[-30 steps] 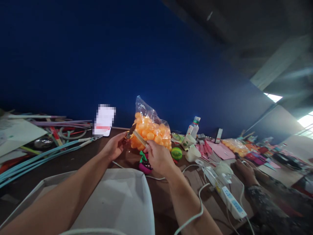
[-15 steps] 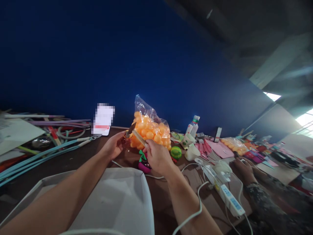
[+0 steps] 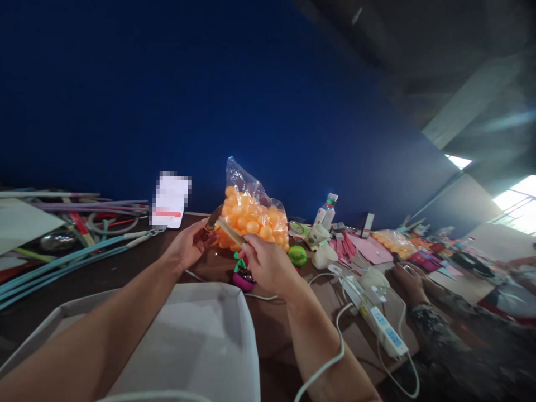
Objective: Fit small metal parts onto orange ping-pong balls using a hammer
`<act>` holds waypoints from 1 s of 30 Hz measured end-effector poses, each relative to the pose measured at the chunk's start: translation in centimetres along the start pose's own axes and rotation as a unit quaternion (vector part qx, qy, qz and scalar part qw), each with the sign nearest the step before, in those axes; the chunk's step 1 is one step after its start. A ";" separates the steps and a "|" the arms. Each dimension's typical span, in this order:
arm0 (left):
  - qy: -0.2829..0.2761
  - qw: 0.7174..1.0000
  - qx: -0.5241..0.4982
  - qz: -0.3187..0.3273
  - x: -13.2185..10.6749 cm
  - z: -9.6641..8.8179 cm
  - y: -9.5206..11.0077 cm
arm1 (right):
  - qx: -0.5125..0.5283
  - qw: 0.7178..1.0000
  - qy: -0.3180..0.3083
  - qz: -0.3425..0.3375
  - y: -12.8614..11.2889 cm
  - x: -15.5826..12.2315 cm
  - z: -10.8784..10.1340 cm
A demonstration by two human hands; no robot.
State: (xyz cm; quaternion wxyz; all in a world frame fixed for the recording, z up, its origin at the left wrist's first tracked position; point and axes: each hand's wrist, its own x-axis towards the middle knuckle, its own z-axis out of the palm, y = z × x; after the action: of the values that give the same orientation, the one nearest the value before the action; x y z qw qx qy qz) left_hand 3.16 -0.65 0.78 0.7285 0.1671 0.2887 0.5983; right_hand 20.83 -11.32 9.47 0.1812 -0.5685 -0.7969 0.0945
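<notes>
My left hand is closed around a small dark brown piece whose kind I cannot make out; a bit of orange shows beside it. My right hand grips a pale, flat wooden-looking stick, its far end close to the dark piece. Whether the two touch, I cannot tell. Right behind both hands stands a clear plastic bag of orange balls. Below the right hand lies a small purple item with a green bow, partly hidden by the fingers.
A pale-lined box sits under my forearms. To the left are a phone and a heap of thin rods. A green ball, a bottle and a power strip lie right, near another person's hands.
The view has shifted slightly, so the scene sits a little further left. Both hands, with the stick and the dark piece, have moved slightly left relative to the bag.
</notes>
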 end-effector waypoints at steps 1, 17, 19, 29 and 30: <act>0.001 1.000 0.000 0.006 0.0 0.0 0.0 | 0.003 0.999 -0.023 -0.030 -0.2 -0.3 -0.4; 0.018 1.000 0.024 0.004 -0.4 0.2 0.4 | -0.053 0.869 -0.372 -0.323 -3.7 -2.4 2.8; 0.011 1.000 0.027 0.005 -0.4 0.2 0.4 | -0.050 0.870 -0.368 -0.324 -3.5 -2.3 3.1; 0.020 0.999 0.023 0.009 -0.1 0.1 0.1 | -0.108 0.977 -0.137 -0.125 -1.3 2.0 3.4; 0.025 0.999 0.023 0.011 0.0 0.1 0.1 | -0.122 0.982 -0.112 -0.092 -1.0 2.9 3.6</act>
State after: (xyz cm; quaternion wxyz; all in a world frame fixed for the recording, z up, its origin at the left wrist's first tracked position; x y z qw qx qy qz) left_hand 3.17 -0.66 0.88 0.7106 0.1716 0.3188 0.6033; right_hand 17.66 -8.77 7.07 0.0284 -0.4964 -0.8666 0.0426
